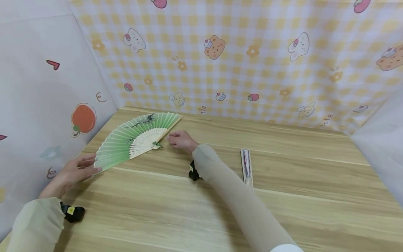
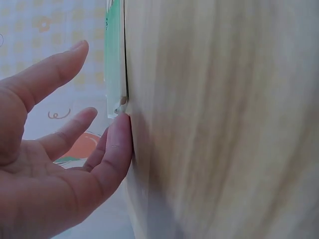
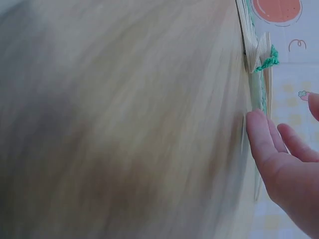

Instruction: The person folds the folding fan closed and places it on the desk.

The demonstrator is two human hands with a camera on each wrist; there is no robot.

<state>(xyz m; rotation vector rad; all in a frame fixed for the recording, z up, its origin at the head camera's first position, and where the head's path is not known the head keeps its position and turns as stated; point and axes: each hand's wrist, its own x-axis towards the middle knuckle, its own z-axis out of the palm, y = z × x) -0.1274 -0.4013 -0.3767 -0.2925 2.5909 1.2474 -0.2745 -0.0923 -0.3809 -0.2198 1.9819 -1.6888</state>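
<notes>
A green folding fan [image 1: 114, 147] lies spread on the wooden table, with dark branch drawings on its leaf and pale openwork ribs. A green cord [image 3: 269, 60] hangs at its pivot. At the fan's lower left corner is my left hand [image 1: 73, 172]; in the left wrist view its little finger meets the fan's edge, while thumb and other fingers stay apart. My right hand [image 1: 182, 140] is beside the fan's right outer rib, just right of the pivot, fingers slightly bent with nothing held. Whether its fingertips touch the rib I cannot tell.
A narrow closed folding fan [image 1: 247, 166] with a purple-grey pattern lies right of centre, partly behind my right forearm. A yellow checked cloth [image 1: 233, 77] hangs along the table's back edge, and a white printed cloth [image 1: 34, 105] borders the left side.
</notes>
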